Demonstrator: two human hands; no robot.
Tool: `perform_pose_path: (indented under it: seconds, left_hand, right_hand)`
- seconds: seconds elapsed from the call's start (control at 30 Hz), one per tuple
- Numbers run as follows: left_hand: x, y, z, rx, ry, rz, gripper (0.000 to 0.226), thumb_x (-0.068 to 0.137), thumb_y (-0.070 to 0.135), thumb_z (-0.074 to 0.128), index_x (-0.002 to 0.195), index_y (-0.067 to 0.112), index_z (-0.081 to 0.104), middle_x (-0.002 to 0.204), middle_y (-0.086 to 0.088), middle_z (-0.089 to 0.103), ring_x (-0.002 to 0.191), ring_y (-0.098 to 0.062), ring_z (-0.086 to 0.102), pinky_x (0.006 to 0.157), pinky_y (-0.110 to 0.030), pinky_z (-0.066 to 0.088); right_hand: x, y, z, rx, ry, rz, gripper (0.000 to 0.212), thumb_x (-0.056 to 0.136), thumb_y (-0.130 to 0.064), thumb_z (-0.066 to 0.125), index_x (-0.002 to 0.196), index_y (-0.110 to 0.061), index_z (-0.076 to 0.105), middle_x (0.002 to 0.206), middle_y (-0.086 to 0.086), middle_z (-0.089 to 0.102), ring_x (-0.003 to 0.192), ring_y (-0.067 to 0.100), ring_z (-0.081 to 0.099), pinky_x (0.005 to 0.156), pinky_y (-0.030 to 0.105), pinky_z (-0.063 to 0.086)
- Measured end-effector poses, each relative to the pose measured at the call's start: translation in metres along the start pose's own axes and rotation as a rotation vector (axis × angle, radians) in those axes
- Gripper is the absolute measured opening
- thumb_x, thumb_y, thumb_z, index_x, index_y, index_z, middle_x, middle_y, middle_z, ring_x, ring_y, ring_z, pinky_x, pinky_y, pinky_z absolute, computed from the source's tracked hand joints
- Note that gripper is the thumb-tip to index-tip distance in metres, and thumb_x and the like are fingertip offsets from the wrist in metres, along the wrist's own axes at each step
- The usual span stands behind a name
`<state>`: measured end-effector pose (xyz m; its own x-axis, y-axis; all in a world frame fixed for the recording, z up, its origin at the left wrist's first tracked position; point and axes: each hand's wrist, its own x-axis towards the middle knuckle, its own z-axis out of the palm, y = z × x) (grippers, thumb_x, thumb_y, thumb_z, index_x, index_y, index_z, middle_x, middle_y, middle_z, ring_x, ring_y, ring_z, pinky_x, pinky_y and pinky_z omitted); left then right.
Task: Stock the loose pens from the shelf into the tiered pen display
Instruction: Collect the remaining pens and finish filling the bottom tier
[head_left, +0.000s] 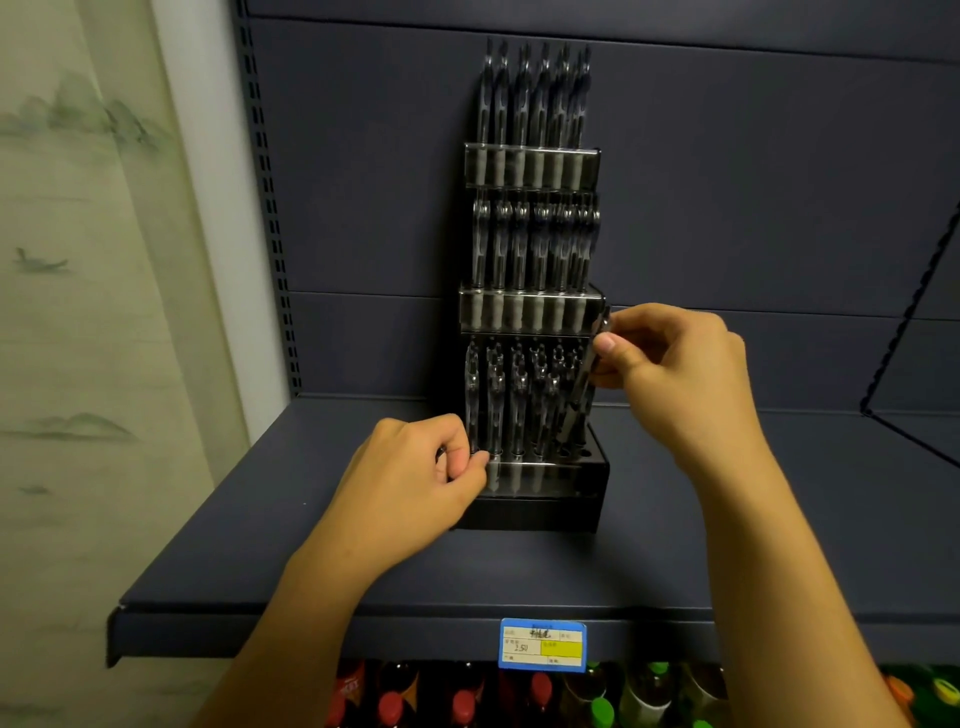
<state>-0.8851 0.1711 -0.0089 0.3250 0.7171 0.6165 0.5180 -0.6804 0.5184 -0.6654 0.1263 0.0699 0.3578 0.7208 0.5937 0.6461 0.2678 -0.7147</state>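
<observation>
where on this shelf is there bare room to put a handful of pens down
Bare shelf lies left of the pen display, out to the upright, and right of it toward the wire divider. The front strip above the price tag is crossed by both forearms. Crowded at the display's bottom tier, where the left hand and right hand work.

Left hand (415, 467): centre of frame, forearm entering from bottom left, fingers curled, thumb and forefinger pinched together on something small, unidentifiable. Right hand (670, 364): right of centre and higher, forearm rising from lower right, thumb and fingers in a pinch grip.
</observation>
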Motion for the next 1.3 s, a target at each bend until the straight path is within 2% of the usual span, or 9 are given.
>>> perform_pose_path:
  seconds: [0.2, 0.3, 0.4, 0.53, 0.67, 0.77, 0.87, 1.0, 1.3]
  left_hand:
    - [-0.001, 0.001, 0.000, -0.002, 0.004, -0.004, 0.041, 0.088, 0.027, 0.073, 0.059, 0.027, 0.045, 0.045, 0.008, 0.042, 0.046, -0.013, 0.045, 0.054, -0.034, 0.049]
    - [-0.001, 0.002, 0.000, -0.005, 0.001, -0.005, 0.040, 0.088, 0.028, 0.073, 0.059, 0.026, 0.046, 0.046, 0.007, 0.042, 0.047, -0.013, 0.045, 0.054, -0.027, 0.047]
    - [-0.001, 0.002, 0.000, -0.005, -0.003, -0.008, 0.039, 0.088, 0.028, 0.073, 0.059, 0.025, 0.046, 0.046, 0.008, 0.043, 0.047, -0.013, 0.046, 0.054, -0.027, 0.046]
    - [-0.001, 0.003, 0.002, -0.012, -0.001, -0.001, 0.041, 0.088, 0.028, 0.073, 0.059, 0.028, 0.045, 0.046, 0.008, 0.043, 0.046, -0.012, 0.045, 0.054, -0.031, 0.049]
    - [-0.001, 0.001, 0.002, -0.006, 0.000, 0.014, 0.040, 0.089, 0.027, 0.073, 0.059, 0.027, 0.045, 0.045, 0.007, 0.042, 0.046, -0.013, 0.045, 0.053, -0.025, 0.045]
    - [-0.001, -0.001, 0.003, -0.012, 0.001, 0.016, 0.039, 0.088, 0.027, 0.073, 0.060, 0.027, 0.046, 0.046, 0.007, 0.043, 0.046, -0.013, 0.046, 0.052, -0.021, 0.043]
    - [-0.001, -0.001, 0.003, -0.020, -0.003, 0.017, 0.039, 0.089, 0.027, 0.072, 0.060, 0.026, 0.046, 0.046, 0.008, 0.042, 0.046, -0.012, 0.046, 0.053, -0.015, 0.041]
    - [-0.001, -0.001, 0.001, -0.031, -0.003, 0.025, 0.039, 0.088, 0.025, 0.073, 0.060, 0.026, 0.046, 0.046, 0.007, 0.042, 0.046, -0.012, 0.044, 0.052, -0.017, 0.041]
    - [0.003, 0.008, -0.006, -0.187, 0.072, 0.069, 0.046, 0.087, 0.019, 0.077, 0.058, 0.024, 0.042, 0.049, 0.010, 0.038, 0.048, -0.009, 0.037, 0.050, -0.015, 0.035]
  right_hand:
    - [-0.001, -0.002, -0.004, -0.034, 0.002, 0.001, 0.003, 0.095, -0.018, 0.072, 0.094, -0.020, 0.073, 0.074, -0.006, 0.074, 0.069, 0.006, 0.073, 0.086, 0.037, 0.060]
    - [-0.001, -0.001, -0.005, -0.041, 0.002, 0.008, 0.001, 0.094, -0.018, 0.073, 0.094, -0.019, 0.074, 0.074, -0.006, 0.074, 0.070, 0.007, 0.074, 0.086, 0.038, 0.061]
    - [-0.002, 0.001, -0.001, -0.059, -0.051, 0.032, 0.003, 0.094, -0.019, 0.073, 0.096, -0.018, 0.074, 0.077, -0.006, 0.074, 0.068, 0.004, 0.073, 0.086, 0.035, 0.061]
    - [-0.002, 0.003, 0.004, -0.074, -0.075, 0.053, 0.001, 0.094, -0.017, 0.072, 0.095, -0.017, 0.073, 0.078, -0.003, 0.074, 0.072, 0.010, 0.074, 0.086, 0.037, 0.061]
    - [0.000, 0.010, 0.010, -0.145, -0.177, 0.109, 0.003, 0.091, -0.016, 0.076, 0.091, -0.016, 0.073, 0.082, 0.004, 0.075, 0.077, 0.018, 0.074, 0.086, 0.040, 0.062]
    - [-0.003, 0.016, 0.015, -0.172, -0.245, 0.149, 0.005, 0.091, -0.015, 0.076, 0.093, -0.012, 0.074, 0.083, 0.007, 0.074, 0.071, 0.018, 0.075, 0.081, 0.040, 0.063]
    - [-0.005, 0.019, 0.016, -0.166, -0.211, 0.142, 0.005, 0.090, -0.017, 0.078, 0.091, -0.014, 0.074, 0.080, 0.006, 0.075, 0.074, 0.019, 0.075, 0.083, 0.041, 0.063]
    - [-0.006, 0.021, 0.016, -0.167, -0.196, 0.158, 0.010, 0.089, -0.021, 0.079, 0.084, -0.019, 0.071, 0.079, 0.005, 0.074, 0.079, 0.021, 0.074, 0.085, 0.041, 0.062]
    - [-0.016, 0.013, 0.016, -0.257, -0.192, 0.171, 0.018, 0.090, -0.030, 0.077, 0.085, -0.014, 0.074, 0.075, 0.005, 0.072, 0.076, 0.020, 0.072, 0.077, 0.032, 0.059]
